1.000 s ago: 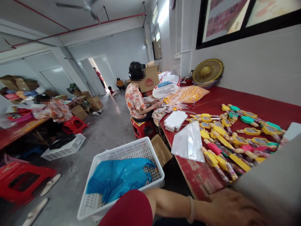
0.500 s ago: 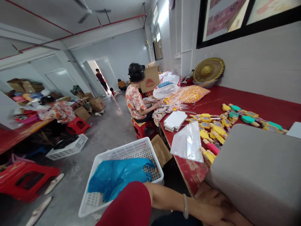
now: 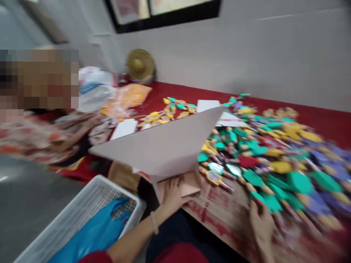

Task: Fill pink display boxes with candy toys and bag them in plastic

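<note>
1. Left hand [image 3: 172, 193] lies flat and open, fingers spread, pressing on a pale tan folded cardboard sheet [image 3: 156, 146] without closing around it. Right hand [image 3: 260, 223] is at the near table edge among the toys, its fingers curved; the blur hides whether it holds one.
2. Cardboard sits at the table's near edge, tilted, its creased long axis running across the view. One sharp corner points toward the far wall, another toward the seated person.
3. One cardboard sheet shows, smooth and unprinted on this side, its lower flap folded under the left hand.
4. Dozens of yellow, green, red and purple paddle-shaped toys [image 3: 252, 179] crowd the red table [image 3: 323, 124], just beside the cardboard; blur prevents an exact count.
5. Nearby are one white plastic basket [image 3: 98, 182] holding one blue plastic bag [image 3: 95, 233], one woven straw hat [image 3: 139, 65], and one co-worker's floral sleeve [image 3: 41, 142].
</note>
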`<state>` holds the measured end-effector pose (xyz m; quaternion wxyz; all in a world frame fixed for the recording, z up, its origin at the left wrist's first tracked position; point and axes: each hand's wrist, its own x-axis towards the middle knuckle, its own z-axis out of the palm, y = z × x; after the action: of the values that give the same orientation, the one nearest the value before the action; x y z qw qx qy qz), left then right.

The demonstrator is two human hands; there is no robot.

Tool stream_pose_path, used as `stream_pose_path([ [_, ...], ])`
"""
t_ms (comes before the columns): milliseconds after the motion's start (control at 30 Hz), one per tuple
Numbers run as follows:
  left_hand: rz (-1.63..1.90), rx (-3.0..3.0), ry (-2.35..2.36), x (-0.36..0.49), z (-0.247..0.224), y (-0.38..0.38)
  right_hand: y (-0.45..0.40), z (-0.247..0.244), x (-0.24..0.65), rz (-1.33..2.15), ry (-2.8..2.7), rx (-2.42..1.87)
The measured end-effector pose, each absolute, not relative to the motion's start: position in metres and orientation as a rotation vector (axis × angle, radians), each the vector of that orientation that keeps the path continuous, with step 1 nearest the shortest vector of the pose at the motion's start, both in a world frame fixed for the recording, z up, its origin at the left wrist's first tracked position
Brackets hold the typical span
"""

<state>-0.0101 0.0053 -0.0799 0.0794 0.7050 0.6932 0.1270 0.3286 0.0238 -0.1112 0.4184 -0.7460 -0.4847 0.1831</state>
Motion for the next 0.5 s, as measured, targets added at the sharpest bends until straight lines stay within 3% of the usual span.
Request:
stream_pose_path([
  [233, 0.276, 2.497, 1.853, -0.017, -0.072, 0.044, 0.048, -0.061, 0.261, 0.456, -1.684, -1.681],
  [500, 0.269, 2.421, 2.016, 0.0, -0.086, 0.031, 0.073, -0.048, 0.226, 0.335, -2.147, -1.986],
])
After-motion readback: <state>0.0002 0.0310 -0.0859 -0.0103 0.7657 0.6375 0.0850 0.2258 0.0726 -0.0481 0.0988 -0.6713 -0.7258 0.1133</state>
